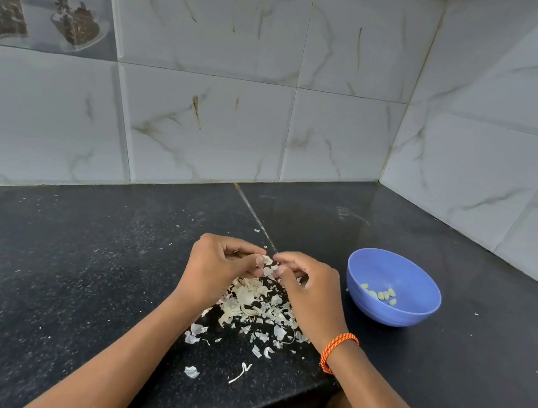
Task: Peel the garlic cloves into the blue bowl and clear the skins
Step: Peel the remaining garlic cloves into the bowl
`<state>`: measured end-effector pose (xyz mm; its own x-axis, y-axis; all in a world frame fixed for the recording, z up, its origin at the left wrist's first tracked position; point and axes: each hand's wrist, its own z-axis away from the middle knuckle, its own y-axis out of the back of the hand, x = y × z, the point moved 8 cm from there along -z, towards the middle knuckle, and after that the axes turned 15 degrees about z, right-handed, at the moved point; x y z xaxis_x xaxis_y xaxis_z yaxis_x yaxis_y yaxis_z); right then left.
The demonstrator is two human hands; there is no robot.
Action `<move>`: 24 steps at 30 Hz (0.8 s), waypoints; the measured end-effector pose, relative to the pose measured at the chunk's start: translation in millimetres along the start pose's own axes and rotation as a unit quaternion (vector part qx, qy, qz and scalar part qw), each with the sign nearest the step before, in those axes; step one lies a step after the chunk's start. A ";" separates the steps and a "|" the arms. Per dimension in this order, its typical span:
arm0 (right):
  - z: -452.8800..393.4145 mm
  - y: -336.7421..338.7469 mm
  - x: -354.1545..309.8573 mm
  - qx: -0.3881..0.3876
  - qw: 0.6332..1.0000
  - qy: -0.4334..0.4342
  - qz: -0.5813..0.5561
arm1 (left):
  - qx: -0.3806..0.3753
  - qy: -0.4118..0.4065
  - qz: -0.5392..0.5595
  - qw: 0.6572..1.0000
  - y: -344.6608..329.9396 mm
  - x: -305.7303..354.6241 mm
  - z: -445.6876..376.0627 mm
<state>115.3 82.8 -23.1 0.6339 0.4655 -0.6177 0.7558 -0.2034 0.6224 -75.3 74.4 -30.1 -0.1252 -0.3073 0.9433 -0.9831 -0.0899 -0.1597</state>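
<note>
Several peeled cloves [380, 294] already lie in the blue bowl [418, 314], which stands right of the hands on the dark counter [79, 263]. Left hand [218, 262] and right hand [307, 288] pinch a papery-skinned clove [266, 261] between their fingertips. Below them, a heap of loose skins [251, 305] is still uncleared, so peeling seems well advanced with cleanup left.

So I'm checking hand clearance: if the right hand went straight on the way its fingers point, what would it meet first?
Most likely the left hand: the right hand points toward it, both pinching a garlic clove between them.
</note>
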 end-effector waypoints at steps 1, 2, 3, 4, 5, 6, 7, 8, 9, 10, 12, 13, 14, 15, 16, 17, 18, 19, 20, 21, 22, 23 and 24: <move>0.7 0.9 -1.1 0.001 1.000 -0.004 -0.031 | -0.002 -0.002 -0.002 1.000 -1.1 0.7 0.3; 1.6 -0.1 -3.2 -0.007 0.998 -0.004 -0.061 | -0.007 -0.004 -0.005 1.000 -2.6 1.4 0.8; 2.7 -1.8 -6.3 -0.015 0.997 0.001 -0.079 | -0.013 -0.008 -0.009 1.000 -4.5 2.2 1.6; 3.6 -2.7 -9.2 -0.017 0.996 0.009 -0.081 | -0.018 -0.010 -0.013 1.000 -6.3 2.9 2.7; 3.7 -2.6 -11.3 -0.014 0.997 0.016 -0.078 | -0.021 -0.011 -0.012 1.000 -7.8 3.4 3.7; 3.1 -2.3 -10.6 -0.008 0.997 0.019 -0.081 | -0.024 -0.010 -0.005 1.000 -8.8 3.4 4.4; 2.4 -1.7 -9.2 -0.004 0.995 0.016 -0.098 | -0.028 -0.007 0.005 1.000 -9.4 3.0 4.6; 1.9 -1.3 -6.8 0.000 0.993 0.010 -0.117 | -0.032 -0.003 0.015 0.999 -10.0 2.4 4.4; 1.8 -1.1 -4.2 0.002 0.991 0.000 -0.134 | -0.035 0.000 0.022 0.999 -10.4 1.7 4.3; 2.1 -1.6 -1.7 0.003 0.989 -0.011 -0.148 | -0.037 0.002 0.023 0.999 -10.9 1.2 4.5; 2.8 -4.1 2.3 -0.002 0.983 -0.034 -0.183 | -0.038 0.000 0.021 0.999 -12.0 1.4 5.1; 2.9 -6.8 4.2 -0.009 0.977 -0.047 -0.208 | -0.039 -0.002 0.022 0.999 -12.2 1.5 5.3; 2.8 -9.5 6.7 -0.018 0.970 -0.061 -0.234 | -0.041 -0.004 0.024 0.999 -12.4 1.6 5.2; 2.6 -11.6 8.9 -0.025 0.962 -0.076 -0.262 | -0.043 -0.005 0.025 0.999 -12.9 1.9 5.1; 2.4 -13.1 11.0 -0.029 0.952 -0.089 -0.291 | -0.045 -0.007 0.026 0.999 -13.6 2.5 5.1; 2.7 -14.0 12.3 -0.035 0.941 -0.102 -0.320 | -0.048 -0.007 0.029 0.998 -14.2 3.1 5.3; 2.8 -15.3 12.7 -0.041 0.931 -0.112 -0.344 | -0.050 -0.007 0.035 0.998 -14.8 3.9 5.4; 3.5 -16.8 12.5 -0.047 0.927 -0.118 -0.354 | -0.051 -0.003 0.048 0.998 -14.8 3.9 5.5; 3.7 -17.5 12.9 -0.048 0.931 -0.119 -0.343 | -0.050 0.003 0.064 0.997 -14.6 4.0 5.8; 3.3 -16.7 14.1 -0.042 0.942 -0.114 -0.313 | -0.049 0.008 0.078 0.996 -14.0 3.7 5.8; 2.5 -14.4 15.6 -0.029 0.957 -0.103 -0.270 | -0.046 0.011 0.083 0.995 -12.8 3.5 5.5; 1.1 -11.6 15.3 -0.017 0.972 -0.086 -0.217 | -0.042 0.009 0.078 0.996 -11.1 3.3 4.5; -0.7 -9.5 13.7 -0.011 0.985 -0.064 -0.162 | -0.037 0.006 0.068 0.997 -8.9 2.7 3.1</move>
<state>116.7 91.8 -37.1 0.3757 0.3906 -0.8404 0.9194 -0.0430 0.3910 -66.5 71.4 -27.0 -0.2587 -0.3000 0.9182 -0.9641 0.0210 -0.2648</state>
